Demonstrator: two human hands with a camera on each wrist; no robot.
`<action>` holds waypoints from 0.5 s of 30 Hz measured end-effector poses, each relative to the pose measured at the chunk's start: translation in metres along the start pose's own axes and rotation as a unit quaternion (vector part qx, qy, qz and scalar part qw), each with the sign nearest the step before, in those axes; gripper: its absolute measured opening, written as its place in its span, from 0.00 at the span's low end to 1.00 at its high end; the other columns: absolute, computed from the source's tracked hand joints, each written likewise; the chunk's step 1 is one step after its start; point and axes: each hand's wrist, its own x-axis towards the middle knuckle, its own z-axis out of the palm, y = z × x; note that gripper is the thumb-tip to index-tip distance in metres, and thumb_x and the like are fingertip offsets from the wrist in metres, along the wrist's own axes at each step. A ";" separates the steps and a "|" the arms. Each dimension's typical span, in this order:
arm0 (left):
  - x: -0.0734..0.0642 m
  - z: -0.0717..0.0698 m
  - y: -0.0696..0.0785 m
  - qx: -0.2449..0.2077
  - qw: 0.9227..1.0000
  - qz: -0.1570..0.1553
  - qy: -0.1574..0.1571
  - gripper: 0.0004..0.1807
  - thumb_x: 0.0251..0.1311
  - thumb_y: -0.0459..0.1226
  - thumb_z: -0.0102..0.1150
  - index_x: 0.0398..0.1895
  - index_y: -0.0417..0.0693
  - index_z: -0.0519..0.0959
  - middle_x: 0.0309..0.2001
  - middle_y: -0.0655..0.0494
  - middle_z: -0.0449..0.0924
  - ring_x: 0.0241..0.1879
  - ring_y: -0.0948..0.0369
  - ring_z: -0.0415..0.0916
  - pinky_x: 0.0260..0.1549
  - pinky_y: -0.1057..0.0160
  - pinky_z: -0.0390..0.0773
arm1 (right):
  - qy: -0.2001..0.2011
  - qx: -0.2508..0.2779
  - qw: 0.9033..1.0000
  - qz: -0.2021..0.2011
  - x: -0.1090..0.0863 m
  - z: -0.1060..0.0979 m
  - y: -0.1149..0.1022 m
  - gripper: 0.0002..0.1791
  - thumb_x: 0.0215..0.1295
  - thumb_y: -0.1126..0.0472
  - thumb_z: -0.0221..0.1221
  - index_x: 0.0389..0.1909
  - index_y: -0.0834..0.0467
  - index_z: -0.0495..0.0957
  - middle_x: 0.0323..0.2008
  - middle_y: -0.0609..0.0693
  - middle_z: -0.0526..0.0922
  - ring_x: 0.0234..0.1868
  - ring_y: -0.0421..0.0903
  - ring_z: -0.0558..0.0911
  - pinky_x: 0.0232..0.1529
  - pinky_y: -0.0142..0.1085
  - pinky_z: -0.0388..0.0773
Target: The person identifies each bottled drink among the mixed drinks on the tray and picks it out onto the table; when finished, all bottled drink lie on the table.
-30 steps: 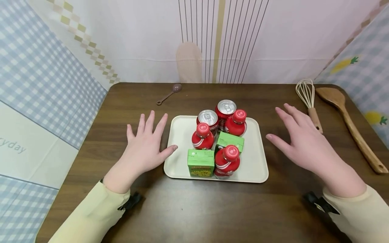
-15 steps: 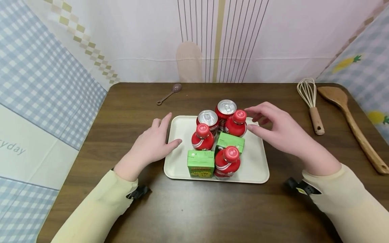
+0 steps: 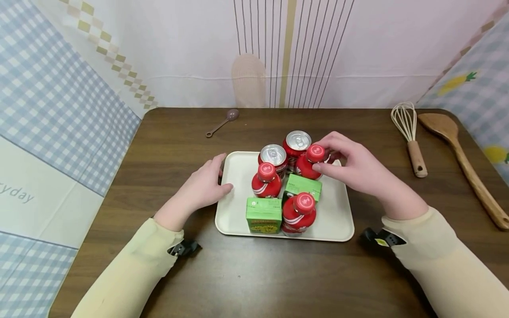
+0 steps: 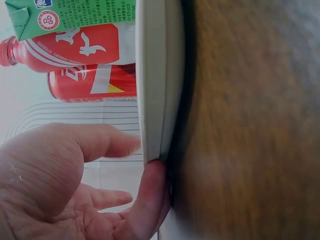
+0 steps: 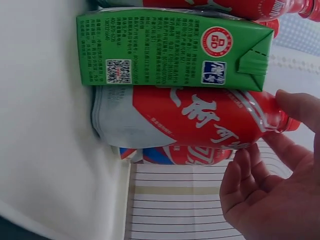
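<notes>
A cream tray (image 3: 336, 212) bears red bottles, red cans and green drink cartons. My right hand (image 3: 351, 165) pinches the back right bottle (image 3: 306, 168) just below its cap, thumb in front and fingers behind. In the right wrist view this bottle (image 5: 200, 117) stands upright on the tray beside a green carton (image 5: 165, 47). At the left rim my left hand (image 3: 204, 183) grips the tray, thumb over the edge. The left wrist view shows a finger (image 4: 152, 182) against the outside of the tray wall (image 4: 155, 75).
Two cans (image 3: 273, 155) stand at the back of the tray. Two more bottles (image 3: 267, 187) and a front green carton (image 3: 264, 216) stand nearby. Behind the tray lies a small measuring spoon (image 3: 224, 121). A whisk (image 3: 413, 148) and a wooden spatula (image 3: 461, 163) lie at the right.
My right hand has moved left from beside the tray and taken hold of the back right bottle. My left hand has come in to the left rim, its spread fingers drawing together.
</notes>
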 end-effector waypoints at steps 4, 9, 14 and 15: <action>0.002 0.000 -0.003 -0.007 1.000 0.000 -0.010 0.45 0.61 0.37 0.61 0.81 0.43 0.55 0.51 0.46 0.76 0.48 0.49 0.76 0.50 0.50 0.79 | -0.006 0.040 0.999 -0.006 0.000 0.001 0.004 0.19 0.63 0.68 0.68 0.55 0.55 0.84 0.47 0.45 0.78 0.44 0.44 0.77 0.41 0.29 0.76; 0.004 0.000 -0.005 -0.035 0.999 0.001 -0.031 0.42 0.60 0.33 0.57 0.80 0.41 0.57 0.49 0.45 0.75 0.36 0.54 0.80 0.37 0.58 0.84 | -0.022 0.086 0.996 -0.023 -0.002 0.000 0.008 0.18 0.64 0.73 0.64 0.54 0.60 0.84 0.47 0.48 0.76 0.46 0.45 0.77 0.42 0.30 0.76; 0.004 0.000 -0.008 -0.073 0.996 -0.008 -0.050 0.42 0.61 0.31 0.56 0.80 0.41 0.57 0.49 0.43 0.74 0.26 0.57 0.81 0.25 0.63 0.85 | -0.031 0.109 0.993 -0.035 -0.002 0.001 0.008 0.16 0.65 0.75 0.62 0.53 0.63 0.83 0.47 0.50 0.76 0.48 0.44 0.77 0.45 0.29 0.77; 0.004 0.000 -0.008 -0.075 0.996 -0.007 -0.051 0.41 0.62 0.31 0.56 0.80 0.41 0.57 0.49 0.43 0.74 0.25 0.58 0.81 0.24 0.63 0.85 | -0.030 0.108 0.993 -0.034 -0.002 0.001 0.009 0.16 0.65 0.75 0.62 0.53 0.63 0.83 0.47 0.50 0.76 0.48 0.44 0.77 0.45 0.29 0.77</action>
